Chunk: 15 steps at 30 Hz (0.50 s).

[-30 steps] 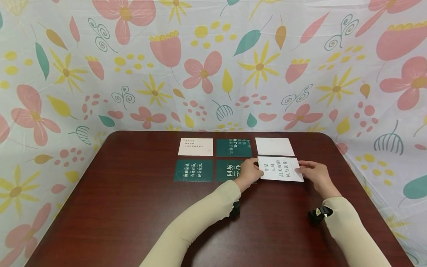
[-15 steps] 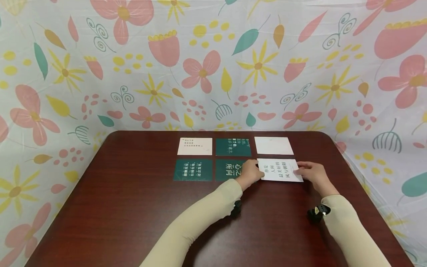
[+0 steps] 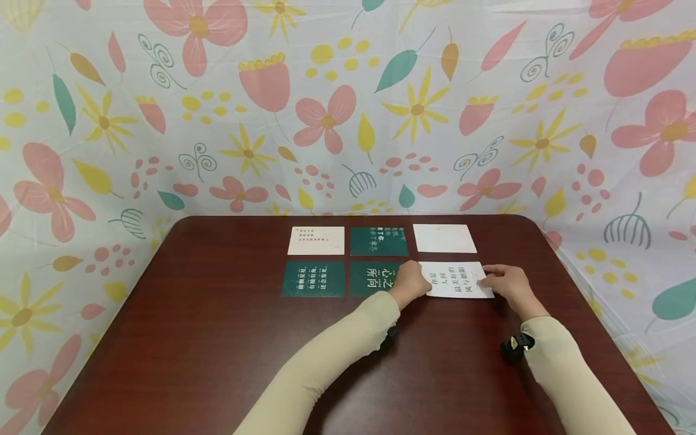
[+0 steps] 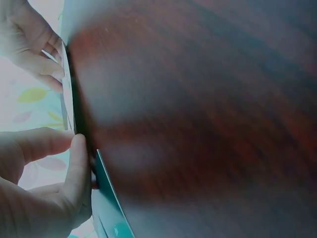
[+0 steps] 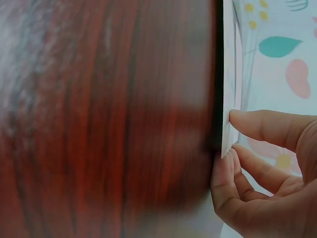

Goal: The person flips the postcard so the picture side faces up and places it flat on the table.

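Observation:
A white postcard (image 3: 454, 280) with dark lettering sits at the right end of the front row of cards. My left hand (image 3: 409, 284) pinches its left edge between thumb and fingers. At the opposite edge, my right hand (image 3: 511, 286) pinches the card, thumb on top and fingers beneath, as the right wrist view shows. Both wrist views have a dark narrow gap between card and table, so it seems just above the surface. Partly behind my left hand lies a dark green card (image 3: 372, 278).
Another green card (image 3: 313, 279) lies at the front row's left. Behind are a cream card (image 3: 316, 240), a green card (image 3: 379, 241) and a nearly blank white card (image 3: 444, 238). The reddish-brown table (image 3: 217, 362) ends at a flower-printed curtain (image 3: 326, 151).
The white postcard has shifted slightly down and nearer to me, and a strip of table now shows between it and the blank card behind. Both hands keep their hold.

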Each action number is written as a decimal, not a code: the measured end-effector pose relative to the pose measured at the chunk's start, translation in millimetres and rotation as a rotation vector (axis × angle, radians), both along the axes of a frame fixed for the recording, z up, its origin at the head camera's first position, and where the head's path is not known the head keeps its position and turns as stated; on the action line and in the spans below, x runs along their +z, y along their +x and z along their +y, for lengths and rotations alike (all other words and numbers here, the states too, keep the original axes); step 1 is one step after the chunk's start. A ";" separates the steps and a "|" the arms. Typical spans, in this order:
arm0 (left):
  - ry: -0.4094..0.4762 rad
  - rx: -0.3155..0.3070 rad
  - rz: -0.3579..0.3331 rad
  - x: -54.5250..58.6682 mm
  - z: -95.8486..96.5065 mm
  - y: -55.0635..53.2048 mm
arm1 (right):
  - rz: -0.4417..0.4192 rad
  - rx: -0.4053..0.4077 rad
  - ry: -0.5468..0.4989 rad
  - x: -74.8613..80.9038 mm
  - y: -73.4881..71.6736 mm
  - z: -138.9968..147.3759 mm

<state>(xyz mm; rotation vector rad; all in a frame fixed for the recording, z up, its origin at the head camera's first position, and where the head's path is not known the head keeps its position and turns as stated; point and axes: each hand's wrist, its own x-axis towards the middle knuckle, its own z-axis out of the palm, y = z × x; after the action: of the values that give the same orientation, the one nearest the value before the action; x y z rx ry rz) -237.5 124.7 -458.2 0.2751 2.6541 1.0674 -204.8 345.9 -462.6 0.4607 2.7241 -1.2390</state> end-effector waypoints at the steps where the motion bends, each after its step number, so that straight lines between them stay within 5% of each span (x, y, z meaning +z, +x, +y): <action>1: -0.026 -0.006 0.011 0.4 1.3 -0.5 | 0.010 0.005 0.014 -0.1 0.2 0.0; 7: -0.109 -0.038 0.047 3.8 6.5 -0.8 | 0.045 0.027 0.077 1.2 1.2 -1.0; 15: -0.079 -0.040 0.048 2.9 4.9 -1.5 | 0.029 0.035 0.062 2.5 3.8 -2.9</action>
<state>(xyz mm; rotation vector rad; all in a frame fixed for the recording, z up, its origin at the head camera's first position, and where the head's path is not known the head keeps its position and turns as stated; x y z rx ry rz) -239.0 129.6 -455.4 0.3396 2.7141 0.9524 -201.0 343.0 -460.1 0.4031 2.7885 -1.1649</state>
